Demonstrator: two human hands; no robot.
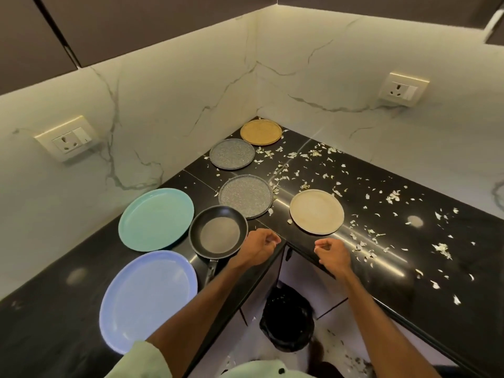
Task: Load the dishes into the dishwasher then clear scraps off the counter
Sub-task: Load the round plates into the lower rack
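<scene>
Head view: an L-shaped black counter (381, 268) in a corner of marble-look walls.
Left hand (259, 245): raised over the counter's inner corner, just beside the frying pan's rim; forearm reaches forward from a pale green sleeve (141, 361); fingers curled in with the thumb against them, nothing visible in the grip.
Right hand (331, 253): level with the left and apart from it, over the front edge of the right-hand run; knuckles up, fingers curled to a loose fist, nothing visible in the grip.
Frying pan (218, 233): black, flat on the counter, handle pointing toward the person.
Blue plate (148, 302): nearest, left of the pan handle.
Teal plate (155, 219): behind the blue plate, just beside the pan.
Near grey plate (245, 196): speckled, behind the pan.
Far grey plate (232, 154): speckled, further back.
Yellow plate (261, 132): deepest in the corner.
Cream plate (316, 211): on the right-hand run, ahead of the right hand.
Scraps (392, 196): pale flakes scattered over the right-hand run; a few on the floor.
Bin (286, 317): black-lined, on the floor below the hands.
Wall sockets: one left (66, 139), one right (403, 90).
</scene>
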